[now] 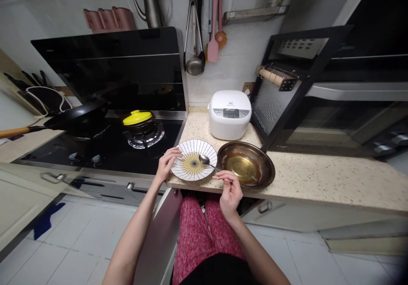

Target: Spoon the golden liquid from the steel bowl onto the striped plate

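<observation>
Left hand (167,164): fingers at left rim of plate (192,166); cannot tell whether gripping.
Plate: on table (318,180), between hands.
Spoon (204,159): bowl end over plate, handle pinched by fingers of right hand (230,195).
Metal basin (244,169): right of plate.

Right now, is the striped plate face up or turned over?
Face up: the striped plate shows its patterned inside, with the spoon reaching over it.

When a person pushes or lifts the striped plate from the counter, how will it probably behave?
The striped plate looks like glazed ceramic, so it is probably stiff and may chip if dropped. Wide and shallow, it should hardly tip when pushed on the counter. Its yellowish centre may be liquid or only colouring; if liquid, tilting could spill it.
</observation>
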The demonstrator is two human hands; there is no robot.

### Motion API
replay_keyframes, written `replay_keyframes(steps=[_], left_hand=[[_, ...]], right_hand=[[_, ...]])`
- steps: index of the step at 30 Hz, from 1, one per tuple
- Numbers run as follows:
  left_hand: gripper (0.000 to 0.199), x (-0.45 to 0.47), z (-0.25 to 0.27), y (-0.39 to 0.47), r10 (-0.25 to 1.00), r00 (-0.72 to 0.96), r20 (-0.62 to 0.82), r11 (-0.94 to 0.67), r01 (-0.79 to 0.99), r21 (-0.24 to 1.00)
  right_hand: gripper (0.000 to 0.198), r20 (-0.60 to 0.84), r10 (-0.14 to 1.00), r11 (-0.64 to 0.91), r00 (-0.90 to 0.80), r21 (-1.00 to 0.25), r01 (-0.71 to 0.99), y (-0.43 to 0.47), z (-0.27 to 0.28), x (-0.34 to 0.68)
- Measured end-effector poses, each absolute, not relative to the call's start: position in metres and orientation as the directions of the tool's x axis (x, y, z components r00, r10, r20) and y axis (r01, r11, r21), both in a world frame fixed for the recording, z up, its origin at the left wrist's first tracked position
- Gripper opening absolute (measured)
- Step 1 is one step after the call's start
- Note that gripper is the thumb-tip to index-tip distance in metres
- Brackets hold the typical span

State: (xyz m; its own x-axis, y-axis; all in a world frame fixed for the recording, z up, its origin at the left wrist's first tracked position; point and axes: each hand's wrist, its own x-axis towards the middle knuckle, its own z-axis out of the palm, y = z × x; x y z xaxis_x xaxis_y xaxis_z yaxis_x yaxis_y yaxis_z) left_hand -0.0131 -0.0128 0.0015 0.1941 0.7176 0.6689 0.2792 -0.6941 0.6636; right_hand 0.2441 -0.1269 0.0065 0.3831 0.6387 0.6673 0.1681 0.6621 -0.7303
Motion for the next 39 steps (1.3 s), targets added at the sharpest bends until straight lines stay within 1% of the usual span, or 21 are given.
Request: replay_keyframes(steps=[8,16,22,27,30,35,37,39], left_hand=[[0.037,-0.013,0.002,-0.012,0.716,0.196,0.670,-0.696,0.283,0.660],[0.037,-0.012,0.003,-0.013,0.701,0.199,0.685,-0.711,0.270,0.649],[0.037,-0.012,0.002,-0.013,0.703,0.199,0.683,-0.709,0.270,0.651],[0.038,-0.012,0.002,-0.012,0.707,0.191,0.681,-0.704,0.274,0.655],[0.038,-0.012,0.002,-0.012,0.709,0.190,0.680,-0.703,0.275,0.656],[0.038,-0.012,0.002,-0.013,0.707,0.193,0.680,-0.704,0.271,0.656],[0.038,-0.012,0.003,-0.013,0.712,0.191,0.675,-0.699,0.277,0.659],[0.038,-0.012,0.003,-0.013,0.718,0.191,0.669,-0.693,0.286,0.662]], right_hand=[[0.020,0.660,0.600,0.657,0.452,-0.729,0.191,-0.135,0.014,0.265],[0.021,0.668,0.526,0.648,0.526,-0.715,0.261,-0.135,0.015,0.294],[0.023,0.692,0.538,0.605,0.481,-0.714,0.351,-0.134,0.010,0.309],[0.022,0.704,0.582,0.578,0.407,-0.710,0.402,-0.133,0.004,0.310],[0.020,0.764,0.556,0.605,0.326,-0.642,0.471,-0.133,0.005,0.309],[0.023,0.904,0.419,0.720,0.083,-0.387,0.577,-0.131,0.008,0.312],[0.028,0.920,0.392,0.745,-0.011,-0.310,0.591,-0.130,0.007,0.314],[0.032,0.919,0.388,0.755,-0.064,-0.277,0.595,-0.129,0.005,0.316]])
